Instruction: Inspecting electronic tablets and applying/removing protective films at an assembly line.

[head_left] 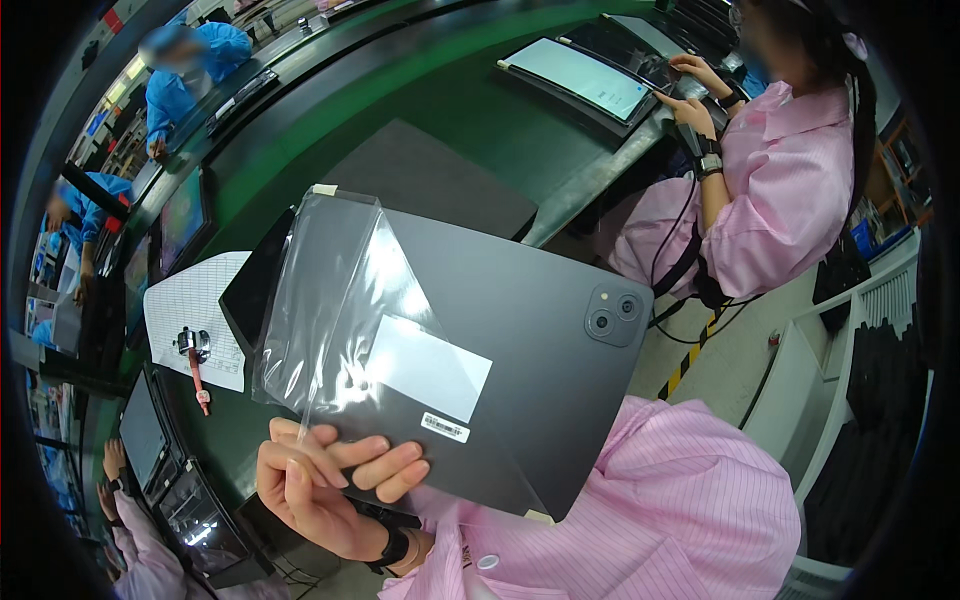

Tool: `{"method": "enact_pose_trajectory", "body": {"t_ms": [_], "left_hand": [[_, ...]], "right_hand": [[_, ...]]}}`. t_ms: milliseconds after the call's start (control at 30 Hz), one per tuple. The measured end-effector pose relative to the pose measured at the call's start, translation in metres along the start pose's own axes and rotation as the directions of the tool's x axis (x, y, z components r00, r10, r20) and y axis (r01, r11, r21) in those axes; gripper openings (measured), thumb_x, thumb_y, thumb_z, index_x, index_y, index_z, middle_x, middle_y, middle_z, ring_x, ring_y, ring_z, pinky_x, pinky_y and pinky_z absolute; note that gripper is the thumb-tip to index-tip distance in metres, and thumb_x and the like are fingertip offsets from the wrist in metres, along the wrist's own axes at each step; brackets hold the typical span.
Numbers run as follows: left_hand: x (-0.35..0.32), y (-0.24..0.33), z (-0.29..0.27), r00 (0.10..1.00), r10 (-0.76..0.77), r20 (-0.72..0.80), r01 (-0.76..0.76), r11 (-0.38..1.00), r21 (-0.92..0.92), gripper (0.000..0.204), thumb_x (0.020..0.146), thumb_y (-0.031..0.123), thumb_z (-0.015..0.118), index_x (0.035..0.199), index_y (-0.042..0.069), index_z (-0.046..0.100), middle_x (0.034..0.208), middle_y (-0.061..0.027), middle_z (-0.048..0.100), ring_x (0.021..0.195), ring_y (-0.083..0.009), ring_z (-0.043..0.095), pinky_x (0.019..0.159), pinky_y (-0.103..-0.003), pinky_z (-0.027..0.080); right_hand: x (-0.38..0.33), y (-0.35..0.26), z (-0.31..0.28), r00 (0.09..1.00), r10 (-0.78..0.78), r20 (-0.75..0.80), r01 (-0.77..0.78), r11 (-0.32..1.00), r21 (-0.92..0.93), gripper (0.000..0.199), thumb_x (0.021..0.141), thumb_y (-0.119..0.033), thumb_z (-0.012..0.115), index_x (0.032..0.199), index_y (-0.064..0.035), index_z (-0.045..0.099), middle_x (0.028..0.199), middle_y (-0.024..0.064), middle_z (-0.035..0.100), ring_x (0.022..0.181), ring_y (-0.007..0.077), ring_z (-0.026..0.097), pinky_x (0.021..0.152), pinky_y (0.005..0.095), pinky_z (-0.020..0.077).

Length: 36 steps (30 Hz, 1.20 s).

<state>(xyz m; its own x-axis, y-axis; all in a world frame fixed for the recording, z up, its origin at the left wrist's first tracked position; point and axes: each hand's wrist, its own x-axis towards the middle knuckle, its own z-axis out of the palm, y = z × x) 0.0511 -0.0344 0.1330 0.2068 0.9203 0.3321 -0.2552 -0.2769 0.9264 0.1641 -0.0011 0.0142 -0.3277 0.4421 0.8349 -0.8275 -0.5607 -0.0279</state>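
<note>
A dark grey tablet (540, 310) is raised and tilted in front of me, its back and round-cornered camera block facing me. Transparent film (325, 290) lies loosely over its left part and juts past that edge. A pale rectangle and a small barcode sticker are on the tablet's back. My left hand (330, 480), with a black wrist strap, is closed at the tablet's lower left, pinching the film; several fingertips rest against the tablet. On the right, a pink striped sleeve (690, 490) runs toward the tablet's lower edge. My right hand is hidden, apparently behind the tablet.
Behind the tablet, a dark grey mat (430, 170) lies on the green bench. A printed sheet (165, 300) bears a metal piece with a red strap (200, 385). At right sits a co-worker in pink (790, 190), hands near a lit tablet (590, 80). White shelving (810, 350) stands beside me.
</note>
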Motion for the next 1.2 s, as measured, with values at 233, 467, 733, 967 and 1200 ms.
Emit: {"method": "enact_pose_trajectory", "body": {"t_ms": [233,467,733,967,1200], "left_hand": [[0.006,0.005,-0.001,0.949,0.314,0.015,-0.314,0.949,-0.005,0.028,0.083,0.015,0.053,0.064,0.01,0.033,0.055,-0.0015,0.04,0.065,-0.013,0.03,0.061,-0.029,0.027],[-0.027,0.027,0.033,0.642,0.608,0.468,-0.644,0.758,-0.101,0.012,0.068,0.011,0.069,0.076,0.007,0.062,0.078,-0.004,0.057,0.072,-0.0223,0.052,0.063,-0.03,0.041],[-0.055,0.021,0.059,0.573,0.515,0.637,-0.448,0.848,-0.283,0.022,0.079,0.015,0.069,0.087,0.002,0.053,0.082,-0.0054,0.049,0.08,-0.0227,0.045,0.069,-0.032,0.039],[-0.033,-0.009,0.034,0.755,0.251,0.605,0.107,0.864,-0.492,0.017,0.087,0.016,0.063,0.084,0.003,0.053,0.073,-0.0071,0.054,0.066,-0.0175,0.049,0.064,-0.031,0.042],[0.011,-0.031,0.002,0.944,-0.09,0.317,0.206,0.913,-0.352,0.057,0.095,0.03,0.056,0.135,-0.005,0.035,0.127,-0.01,0.05,0.115,-0.0151,0.048,0.1,-0.028,0.035]], "right_hand": [[-0.003,-0.009,-0.015,0.984,-0.103,0.143,0.057,0.955,0.293,0.052,0.098,-0.029,0.042,0.14,0.0011,0.029,0.107,0.018,0.052,0.091,0.0316,0.057,0.072,0.0402,0.0467],[-0.017,-0.072,0.034,0.955,-0.008,-0.296,-0.059,0.975,-0.215,0.062,0.092,-0.043,0.049,0.132,0.0005,0.032,0.093,0.0157,0.048,0.076,0.0299,0.057,0.066,0.0384,0.0448],[-0.027,-0.121,0.012,0.976,0.049,-0.214,-0.122,0.93,-0.348,0.056,0.094,-0.035,0.049,0.135,-0.0011,0.031,0.094,0.0196,0.051,0.077,0.035,0.06,0.068,0.0429,0.052],[-0.021,-0.123,0.055,0.585,-0.515,-0.627,-0.214,0.647,-0.732,0.036,0.098,-0.04,0.048,0.096,-0.0051,0.055,0.066,0.0023,0.046,0.047,0.0118,0.043,0.041,0.0281,0.036],[0.039,-0.104,0.102,0.363,-0.926,0.102,-0.517,-0.291,-0.805,0.034,0.097,-0.034,0.055,0.075,-0.0121,0.042,0.071,-0.0091,0.031,0.068,0.0017,0.028,0.058,0.0215,0.0257]]}}
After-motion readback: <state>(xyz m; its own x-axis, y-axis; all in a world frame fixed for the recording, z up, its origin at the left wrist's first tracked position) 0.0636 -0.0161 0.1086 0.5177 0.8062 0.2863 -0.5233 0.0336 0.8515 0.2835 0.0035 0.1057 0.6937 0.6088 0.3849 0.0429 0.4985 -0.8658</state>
